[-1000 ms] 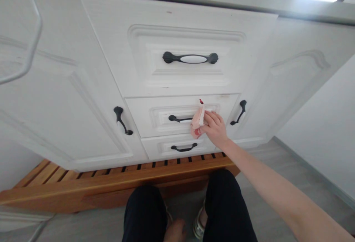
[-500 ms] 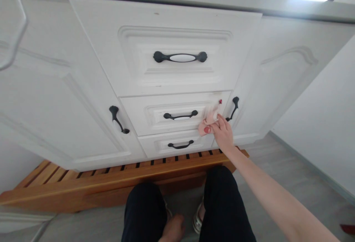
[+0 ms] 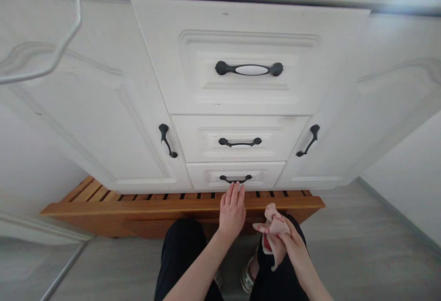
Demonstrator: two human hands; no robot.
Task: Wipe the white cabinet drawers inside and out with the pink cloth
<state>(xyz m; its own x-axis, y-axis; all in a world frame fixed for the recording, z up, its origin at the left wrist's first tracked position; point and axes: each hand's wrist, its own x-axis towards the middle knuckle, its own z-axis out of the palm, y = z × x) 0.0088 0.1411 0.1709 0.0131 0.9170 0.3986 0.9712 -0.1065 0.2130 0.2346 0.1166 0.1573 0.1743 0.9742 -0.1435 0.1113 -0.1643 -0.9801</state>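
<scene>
My left hand (image 3: pixel 233 211) reaches toward the bottom drawer, its fingers stretched out and holding nothing. Its fingertips overlap the lower edge of the dark bottom drawer handle (image 3: pixel 235 179); whether they touch it I cannot tell. Lower right, over my right knee, my right hand (image 3: pixel 294 241) is closed on a crumpled pale pink cloth (image 3: pixel 274 227) with red patches. Above the bottom drawer are the middle drawer handle (image 3: pixel 240 143) and the top drawer handle (image 3: pixel 249 69), both dark with a white inlay. All three drawers are closed.
A slatted wooden bench (image 3: pixel 186 207) runs along the cabinet's foot, just ahead of my knees. White cabinet doors flank the drawers, with a left door handle (image 3: pixel 167 141) and a right door handle (image 3: pixel 308 140). A bent white bar (image 3: pixel 65 39) crosses the upper left.
My right hand has drawn back from the middle drawer's right side with the cloth. My left hand has risen from between my knees to the bottom handle. The view has shifted left.
</scene>
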